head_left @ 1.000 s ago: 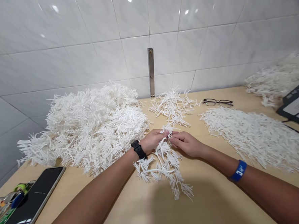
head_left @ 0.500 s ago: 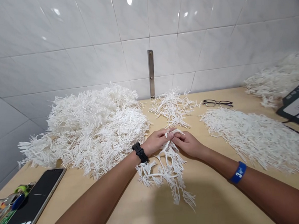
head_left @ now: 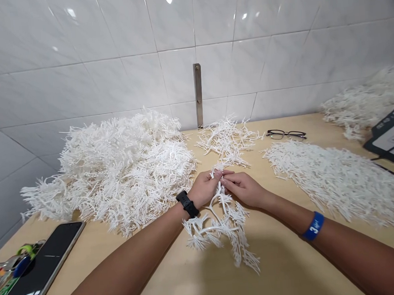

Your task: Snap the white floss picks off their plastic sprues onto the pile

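Observation:
Both hands meet over the middle of the table around a white branched plastic sprig [head_left: 218,228] with feathery tips. My left hand [head_left: 206,187], with a black watch at the wrist, is closed on the sprig's upper end. Fingers of my right hand [head_left: 244,188] pinch at the same end, touching the left fingers; a blue band circles that wrist. Most of the sprig hangs down toward me, over its shadow. A short white tip [head_left: 216,167] pokes up above the left thumb. Where exactly each fingertip grips is partly hidden.
A large heap of white branched pieces [head_left: 128,169] stands at left. A small loose pile [head_left: 228,139] lies behind my hands, and a flat spread of short pieces [head_left: 339,183] at right. Glasses [head_left: 286,135], a phone [head_left: 47,263], keys [head_left: 13,265] and a dark-framed board [head_left: 393,135] surround them.
My hands have drawn slightly closer and turned; the white tip that lay across the right fingers now points up by the left thumb. The hanging sprig has swung slightly right.

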`<state>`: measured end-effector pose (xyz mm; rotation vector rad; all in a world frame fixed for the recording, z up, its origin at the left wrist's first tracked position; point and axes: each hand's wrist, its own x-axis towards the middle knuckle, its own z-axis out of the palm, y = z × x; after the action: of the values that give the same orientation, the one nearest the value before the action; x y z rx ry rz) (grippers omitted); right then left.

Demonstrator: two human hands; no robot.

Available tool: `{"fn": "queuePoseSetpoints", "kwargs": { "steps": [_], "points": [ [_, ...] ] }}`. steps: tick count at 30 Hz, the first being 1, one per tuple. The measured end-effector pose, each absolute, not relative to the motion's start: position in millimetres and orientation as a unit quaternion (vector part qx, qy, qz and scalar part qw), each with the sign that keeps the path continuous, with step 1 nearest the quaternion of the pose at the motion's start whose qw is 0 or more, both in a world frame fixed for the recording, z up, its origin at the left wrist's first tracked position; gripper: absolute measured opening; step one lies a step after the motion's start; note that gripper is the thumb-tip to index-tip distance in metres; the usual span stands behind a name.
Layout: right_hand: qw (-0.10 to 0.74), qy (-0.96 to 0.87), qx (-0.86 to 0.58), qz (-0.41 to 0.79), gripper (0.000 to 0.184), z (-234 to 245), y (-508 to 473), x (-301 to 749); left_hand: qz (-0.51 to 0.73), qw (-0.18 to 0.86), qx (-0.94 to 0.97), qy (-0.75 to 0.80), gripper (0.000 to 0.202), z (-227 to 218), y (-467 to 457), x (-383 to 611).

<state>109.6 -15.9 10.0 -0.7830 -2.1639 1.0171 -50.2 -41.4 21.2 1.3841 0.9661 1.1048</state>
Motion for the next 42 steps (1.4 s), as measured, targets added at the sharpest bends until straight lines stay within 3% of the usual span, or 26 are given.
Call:
{"fn": "queuePoseSetpoints", "kwargs": {
  "steps": [4,8,11,16,20,25,27,30,35,42],
  "points": [
    [0.299,-0.838,-0.281,0.359,0.041,11,-21,109,0.492,0.551,0.527,0.420,0.034,14,-34,-51],
    [0.276,-0.885,-0.198,0.319,0.034,10,-28,106,0.538,0.621,0.333,0.463,0.038,11,-24,-55],
    [0.304,-0.864,-0.247,0.316,0.036,9,-26,105,0.528,0.648,0.343,0.428,0.037,13,-24,-58],
    [0.466,-0.690,-0.380,0.404,0.041,7,-14,109,0.522,0.671,0.353,0.390,0.035,16,-27,-58],
    [0.613,-0.485,-0.403,0.477,0.034,11,0,118,0.516,0.680,0.344,0.392,0.033,17,-26,-60],
    [0.748,-0.300,-0.385,0.450,0.028,29,29,151,0.512,0.678,0.343,0.401,0.033,18,-26,-62],
    [0.748,-0.276,-0.386,0.464,0.029,31,37,161,0.506,0.679,0.348,0.402,0.034,18,-25,-62],
    [0.679,-0.279,-0.423,0.532,0.026,24,36,158,0.504,0.675,0.349,0.410,0.035,18,-24,-62],
    [0.587,-0.440,-0.386,0.560,0.027,12,18,135,0.501,0.671,0.358,0.414,0.036,18,-25,-61],
    [0.634,-0.342,-0.438,0.539,0.020,8,26,141,0.495,0.671,0.369,0.411,0.036,17,-26,-61]
  ]
}}
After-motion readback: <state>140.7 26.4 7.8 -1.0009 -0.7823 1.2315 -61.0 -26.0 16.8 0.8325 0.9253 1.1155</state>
